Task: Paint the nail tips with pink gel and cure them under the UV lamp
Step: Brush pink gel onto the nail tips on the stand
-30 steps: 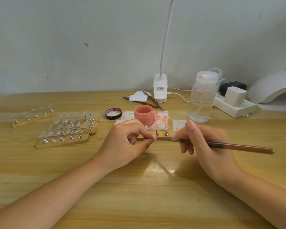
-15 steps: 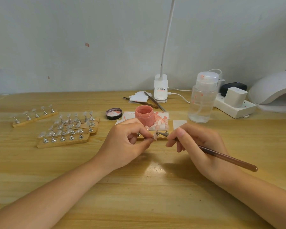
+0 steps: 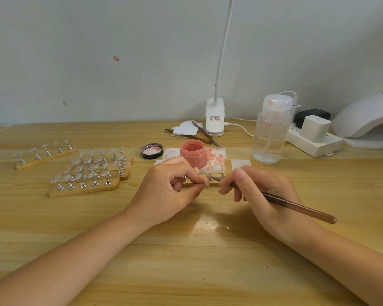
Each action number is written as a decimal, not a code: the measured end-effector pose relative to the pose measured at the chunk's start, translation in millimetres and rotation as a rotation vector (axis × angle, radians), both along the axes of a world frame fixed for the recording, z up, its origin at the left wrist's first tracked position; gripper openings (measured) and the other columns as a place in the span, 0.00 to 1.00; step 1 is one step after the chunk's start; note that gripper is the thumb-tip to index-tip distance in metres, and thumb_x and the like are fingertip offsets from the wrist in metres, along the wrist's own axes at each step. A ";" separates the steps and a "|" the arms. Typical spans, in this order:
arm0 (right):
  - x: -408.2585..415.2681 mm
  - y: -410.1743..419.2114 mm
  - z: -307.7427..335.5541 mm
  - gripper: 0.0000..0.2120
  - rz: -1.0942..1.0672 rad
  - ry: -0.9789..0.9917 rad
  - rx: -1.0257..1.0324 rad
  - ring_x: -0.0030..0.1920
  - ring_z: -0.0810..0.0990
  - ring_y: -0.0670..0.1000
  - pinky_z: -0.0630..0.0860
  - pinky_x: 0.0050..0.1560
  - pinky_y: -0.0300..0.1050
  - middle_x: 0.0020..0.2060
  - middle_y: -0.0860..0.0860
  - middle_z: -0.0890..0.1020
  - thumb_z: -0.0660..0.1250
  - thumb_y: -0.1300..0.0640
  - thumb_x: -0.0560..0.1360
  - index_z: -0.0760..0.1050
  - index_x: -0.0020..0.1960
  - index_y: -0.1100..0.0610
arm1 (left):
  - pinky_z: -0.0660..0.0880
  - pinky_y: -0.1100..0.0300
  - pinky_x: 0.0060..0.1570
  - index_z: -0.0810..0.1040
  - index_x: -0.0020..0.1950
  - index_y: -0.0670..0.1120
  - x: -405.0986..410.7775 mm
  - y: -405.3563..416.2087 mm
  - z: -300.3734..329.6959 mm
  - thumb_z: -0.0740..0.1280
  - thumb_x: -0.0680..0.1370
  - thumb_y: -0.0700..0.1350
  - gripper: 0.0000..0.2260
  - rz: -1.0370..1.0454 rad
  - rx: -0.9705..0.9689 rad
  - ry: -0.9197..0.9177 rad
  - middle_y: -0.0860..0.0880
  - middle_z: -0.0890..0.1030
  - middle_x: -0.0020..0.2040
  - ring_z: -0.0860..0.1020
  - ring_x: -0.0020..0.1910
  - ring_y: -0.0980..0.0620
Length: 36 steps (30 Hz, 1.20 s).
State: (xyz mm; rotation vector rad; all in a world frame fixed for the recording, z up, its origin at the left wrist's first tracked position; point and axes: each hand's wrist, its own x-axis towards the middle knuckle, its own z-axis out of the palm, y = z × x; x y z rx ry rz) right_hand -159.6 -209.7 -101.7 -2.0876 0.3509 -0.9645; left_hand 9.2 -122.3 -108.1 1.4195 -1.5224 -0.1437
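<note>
- The left hand (image 3: pixel 168 191) has its fingers curled, thumb and forefinger pinching a small nail tip (image 3: pixel 206 181) on its metal stand, held just above the table (image 3: pixel 186 250).
- The right hand (image 3: pixel 265 195) grips a brown-handled brush (image 3: pixel 296 206) like a pen; the handle slants back past the wrist, and the bristle end meets the nail tip between the two hands.
- The hands sit close together, fingertips nearly touching, with only the tip and the brush head between them.
- Just behind the left hand's fingers lies a wooden holder strip (image 3: pixel 212 184) with a few stands on it, partly hidden by the hands.
- Beyond that stands the open jar of pink gel (image 3: pixel 192 153) on stained white wipes (image 3: pixel 215 157), with its black lid (image 3: pixel 152 150) lying beside it, further out from the left hand.
- Well off to the outer side of the left hand lie more wooden strips of clear nail tips (image 3: pixel 86 171).
- Beyond the right hand stands a clear pump bottle (image 3: pixel 270 133).
- Further out on the right-hand side sits the white UV lamp (image 3: pixel 367 120), with a power strip (image 3: pixel 314 142) between it and the bottle.
- A white desk lamp base (image 3: pixel 215 118) stands at the wall, behind the jar.
</note>
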 end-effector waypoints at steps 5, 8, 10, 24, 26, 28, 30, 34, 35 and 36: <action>-3.9 1.9 -1.0 0.21 0.055 -0.073 0.081 0.30 0.76 0.46 0.74 0.33 0.40 0.32 0.52 0.82 0.54 0.44 0.74 0.80 0.36 0.53 | 0.60 0.69 0.26 0.81 0.38 0.48 1.5 0.3 -0.9 0.73 0.69 0.36 0.07 -0.003 0.015 -0.005 0.49 0.77 0.36 0.62 0.23 0.59; -1.7 0.5 -0.1 0.20 0.015 -0.057 0.026 0.32 0.77 0.45 0.72 0.34 0.35 0.33 0.49 0.82 0.53 0.45 0.75 0.79 0.39 0.52 | 0.60 0.69 0.26 0.81 0.38 0.48 1.5 -0.6 -1.0 0.74 0.68 0.37 0.07 0.005 0.010 -0.005 0.49 0.77 0.36 0.62 0.23 0.59; -0.4 0.3 -0.1 0.19 0.016 0.001 0.002 0.33 0.78 0.44 0.72 0.35 0.33 0.34 0.46 0.83 0.53 0.44 0.75 0.80 0.40 0.51 | 0.60 0.69 0.26 0.80 0.38 0.51 0.6 -0.6 -0.9 0.73 0.68 0.40 0.06 0.004 0.000 -0.012 0.50 0.77 0.36 0.62 0.23 0.59; -2.9 1.2 -1.0 0.21 0.055 -0.084 0.106 0.27 0.75 0.47 0.73 0.32 0.42 0.30 0.51 0.82 0.54 0.44 0.74 0.79 0.35 0.54 | 0.59 0.70 0.26 0.80 0.37 0.51 -0.4 1.5 1.0 0.73 0.68 0.35 0.10 0.034 0.015 -0.006 0.54 0.76 0.36 0.63 0.22 0.58; -2.1 0.1 -0.3 0.21 0.033 -0.092 0.096 0.29 0.75 0.47 0.73 0.32 0.38 0.32 0.51 0.82 0.54 0.44 0.74 0.79 0.36 0.54 | 0.59 0.71 0.26 0.80 0.37 0.51 -1.1 1.2 1.3 0.73 0.68 0.35 0.11 0.040 0.013 0.000 0.54 0.75 0.35 0.62 0.22 0.58; 0.3 -0.7 0.6 0.20 0.016 -0.036 0.069 0.31 0.77 0.46 0.71 0.34 0.34 0.34 0.48 0.82 0.53 0.43 0.74 0.79 0.39 0.53 | 0.59 0.70 0.25 0.80 0.37 0.53 -1.2 0.7 1.3 0.74 0.68 0.35 0.12 0.041 0.008 0.001 0.54 0.76 0.35 0.62 0.22 0.58; 0.8 -0.4 -0.1 0.20 0.032 -0.009 0.074 0.30 0.77 0.46 0.71 0.34 0.33 0.33 0.48 0.83 0.54 0.43 0.74 0.80 0.39 0.52 | 0.59 0.70 0.25 0.80 0.37 0.53 -0.8 0.5 1.2 0.73 0.68 0.35 0.12 0.037 0.010 0.003 0.54 0.76 0.35 0.62 0.22 0.58; -2.4 0.9 -0.9 0.22 0.059 -0.099 0.139 0.28 0.75 0.48 0.73 0.32 0.39 0.30 0.53 0.82 0.55 0.43 0.74 0.80 0.34 0.54 | 0.60 0.70 0.26 0.79 0.37 0.55 -0.3 0.9 0.9 0.73 0.69 0.37 0.12 0.037 0.008 0.007 0.58 0.77 0.37 0.63 0.22 0.58; -2.0 0.4 -0.7 0.22 0.048 -0.109 0.128 0.28 0.75 0.48 0.73 0.32 0.38 0.31 0.53 0.82 0.54 0.44 0.74 0.79 0.35 0.55 | 0.60 0.70 0.26 0.79 0.37 0.56 -0.5 0.6 1.1 0.73 0.69 0.37 0.13 0.037 0.003 0.009 0.58 0.77 0.37 0.63 0.22 0.58; -1.0 -0.4 -0.5 0.21 0.034 -0.102 0.110 0.29 0.75 0.47 0.72 0.33 0.36 0.32 0.52 0.82 0.54 0.44 0.74 0.79 0.37 0.55 | 0.60 0.70 0.26 0.79 0.37 0.57 -0.8 0.2 1.2 0.73 0.69 0.37 0.13 0.038 -0.005 0.009 0.58 0.77 0.36 0.63 0.22 0.58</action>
